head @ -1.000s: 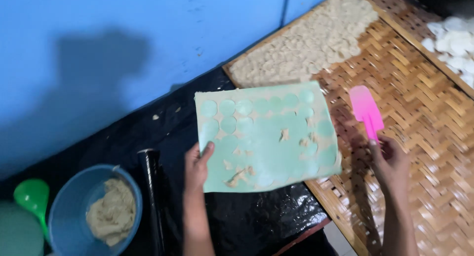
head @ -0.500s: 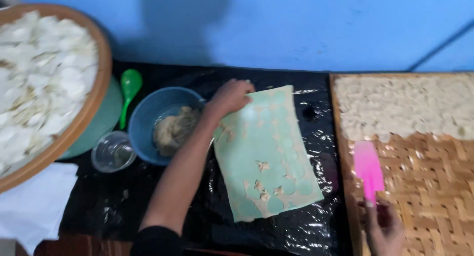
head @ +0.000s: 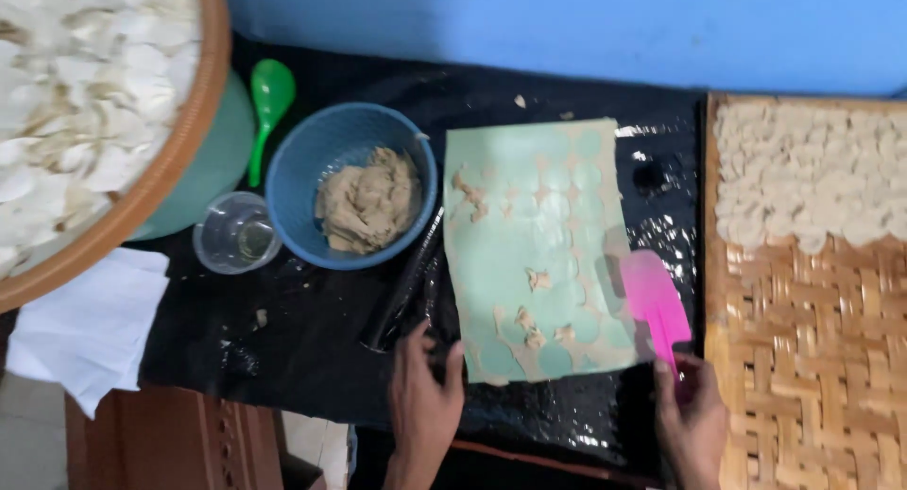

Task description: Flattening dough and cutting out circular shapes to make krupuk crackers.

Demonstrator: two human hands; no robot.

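Observation:
A pale green sheet (head: 534, 249) with round marks and bits of dough lies flat on the black plastic-covered table (head: 312, 329). My left hand (head: 425, 400) rests at the sheet's near left corner, fingers on its edge. My right hand (head: 694, 419) grips the handle of a pink spatula (head: 652, 306), whose blade lies over the sheet's right edge. A blue bowl (head: 350, 183) holding a lump of beige dough stands just left of the sheet. A black rolling pin (head: 406, 282) lies between the bowl and the sheet.
A woven bamboo tray (head: 812, 358) on the right carries rows of thin pale discs at its far end. A large round basket (head: 179, 159) of white chips fills the upper left. A green spoon (head: 269, 98), a clear cup (head: 236, 233) and white paper (head: 85, 325) lie nearby.
My left hand has moved from the sheet's far corner by the bowl to its near left corner. The sheet now lies flat and square. The spatula has come over the sheet's right edge.

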